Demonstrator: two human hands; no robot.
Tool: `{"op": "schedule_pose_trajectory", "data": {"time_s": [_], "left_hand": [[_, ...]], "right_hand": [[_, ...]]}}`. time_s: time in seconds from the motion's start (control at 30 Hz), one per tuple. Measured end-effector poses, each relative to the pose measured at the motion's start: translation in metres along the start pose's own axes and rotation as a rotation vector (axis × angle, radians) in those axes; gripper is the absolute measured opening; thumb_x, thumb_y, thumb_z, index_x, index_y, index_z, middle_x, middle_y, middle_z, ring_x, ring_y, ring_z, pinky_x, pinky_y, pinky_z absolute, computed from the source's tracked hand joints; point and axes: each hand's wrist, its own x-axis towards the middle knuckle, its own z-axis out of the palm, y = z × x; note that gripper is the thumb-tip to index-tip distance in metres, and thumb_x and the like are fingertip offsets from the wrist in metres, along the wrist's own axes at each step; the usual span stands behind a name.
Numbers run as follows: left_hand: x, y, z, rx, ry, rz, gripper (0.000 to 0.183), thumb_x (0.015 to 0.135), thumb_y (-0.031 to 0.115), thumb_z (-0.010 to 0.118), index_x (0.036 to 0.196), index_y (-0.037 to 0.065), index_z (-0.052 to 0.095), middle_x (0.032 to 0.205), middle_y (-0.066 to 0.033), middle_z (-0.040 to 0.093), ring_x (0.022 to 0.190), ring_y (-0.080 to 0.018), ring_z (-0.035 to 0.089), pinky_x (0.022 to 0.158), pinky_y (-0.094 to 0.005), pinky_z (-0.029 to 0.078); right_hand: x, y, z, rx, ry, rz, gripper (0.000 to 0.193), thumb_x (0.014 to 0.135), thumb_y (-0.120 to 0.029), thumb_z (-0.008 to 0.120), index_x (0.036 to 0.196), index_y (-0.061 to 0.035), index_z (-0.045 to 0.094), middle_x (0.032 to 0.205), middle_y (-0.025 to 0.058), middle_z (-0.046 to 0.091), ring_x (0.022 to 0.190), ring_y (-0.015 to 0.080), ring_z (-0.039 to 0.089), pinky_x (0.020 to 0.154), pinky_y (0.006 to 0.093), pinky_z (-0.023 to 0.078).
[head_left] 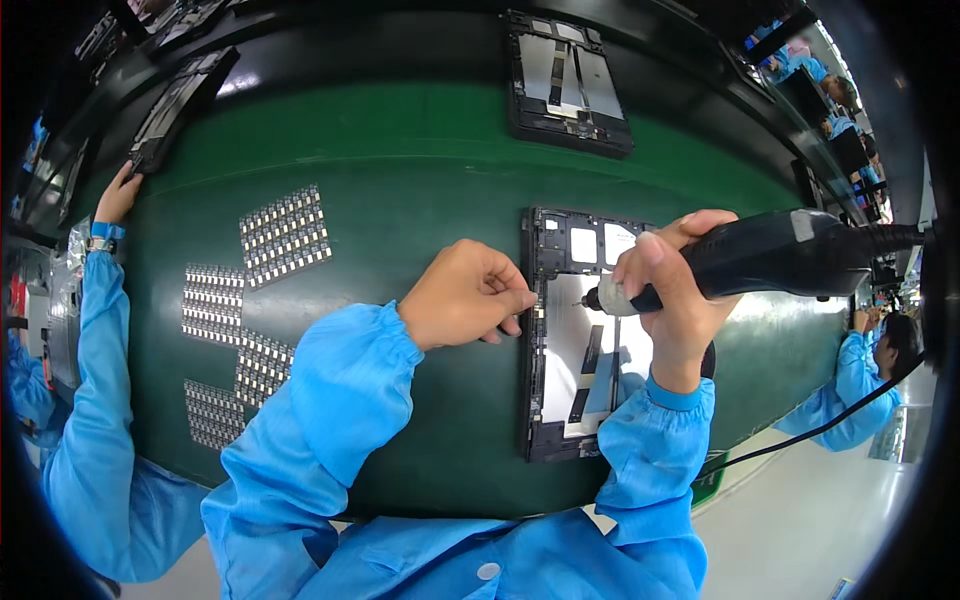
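Note:
My right hand (688, 315) is wrapped round a black electric screwdriver (775, 252), whose thin bit points left over an opened tablet-like device (565, 375). The device lies flat on the green mat, with a black frame, a silver inner plate and dark ribbon cables. Partly behind my right hand and forearm, its right side is hidden. At the frame's left edge, my left hand (468, 295) has thumb and fingers pinched together. Whatever may be between those fingertips is too small to make out. The bit's tip hangs just right of this hand and appears apart from it.
Several sheets of small parts (285, 235) lie on the green mat (440, 430) at left. Another opened device (572, 85) rests at the back. A co-worker's hand (118, 198) touches a device (180, 110) far left. A black cord (830, 425) hangs at right, near another person (850, 390).

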Motion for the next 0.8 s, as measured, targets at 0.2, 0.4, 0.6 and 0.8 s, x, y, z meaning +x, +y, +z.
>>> {"op": "schedule_pose_trajectory", "data": {"time_s": [0.2,0.4,0.6,0.8], "left_hand": [[-0.001,0.003,0.003,-0.001,-0.003,0.0,0.017,0.085,0.012,0.064,0.087,-0.005,0.062,0.077,-0.0094,0.065,0.068,-0.0136,0.064,0.051,-0.0252,0.052],[-0.002,0.002,0.005,-0.024,0.009,0.035,0.016,0.082,0.011,0.067,0.086,-0.004,0.062,0.074,-0.0069,0.063,0.064,-0.0111,0.062,0.051,-0.0222,0.049],[-0.006,-0.01,0.026,0.324,0.195,0.759,0.03,0.069,0.008,0.078,0.097,0.003,0.068,0.072,-0.0001,0.052,0.052,-0.0072,0.044,0.047,-0.0218,0.035],[-0.006,-0.017,0.032,0.434,0.219,0.818,0.023,0.074,0.012,0.073,0.096,0.008,0.07,0.075,-0.0046,0.054,0.057,-0.0159,0.052,0.05,-0.0294,0.042]], "right_hand": [[-0.002,0.0,-0.006,-0.041,0.001,-0.03,0.035,0.076,0.009,0.067,0.101,-0.0013,0.044,0.062,0.0097,0.056,0.05,0.0167,0.057,0.05,0.0291,0.05],[-0.007,-0.003,-0.005,-0.03,0.014,-0.06,0.036,0.076,0.01,0.065,0.101,-0.0023,0.043,0.062,0.0099,0.056,0.05,0.0172,0.057,0.051,0.0305,0.051],[-0.013,-0.023,0.003,0.038,-0.009,-0.064,0.037,0.076,0.01,0.064,0.101,-0.0042,0.04,0.063,0.0108,0.057,0.051,0.0174,0.057,0.052,0.032,0.051],[-0.019,-0.024,0.005,-0.007,-0.067,-0.111,0.039,0.074,0.011,0.065,0.101,-0.0037,0.041,0.064,0.0097,0.058,0.051,0.0147,0.057,0.05,0.0272,0.048]]}}
